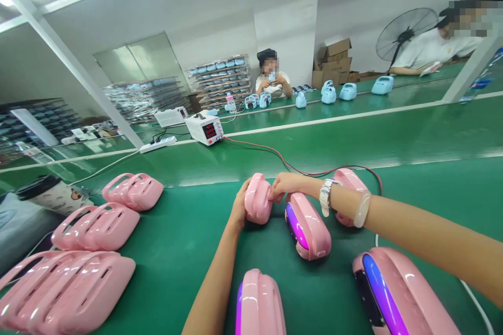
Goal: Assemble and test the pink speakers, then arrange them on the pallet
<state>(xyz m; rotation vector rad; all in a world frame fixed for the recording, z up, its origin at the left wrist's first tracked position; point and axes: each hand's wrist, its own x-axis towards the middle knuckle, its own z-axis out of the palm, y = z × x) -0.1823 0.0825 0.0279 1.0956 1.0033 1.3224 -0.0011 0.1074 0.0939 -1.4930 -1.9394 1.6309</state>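
Observation:
A pink plastic device [257, 199] stands on the green table surface [188, 241] in the middle. My left hand [238, 208] grips its left side, and my right hand [286, 185] pinches its right edge, fingers closed on it. A white watch and a pale bangle ring my right wrist. Right beside it lies a pink unit with a lit purple strip [308, 226]. Two more lit pink units sit nearer me, one at the bottom middle [259, 303] and one at the bottom right [396, 296]. Another pink unit [349, 180] lies behind my right wrist.
Several pink shells [98, 225] lie at the left, with a lidded cup [53, 193] behind them. A white power supply [204, 128] with red and black leads stands on the far belt, beside a power strip [157, 144]. Two people sit beyond, near blue devices [348, 91], boxes and a fan [401, 34].

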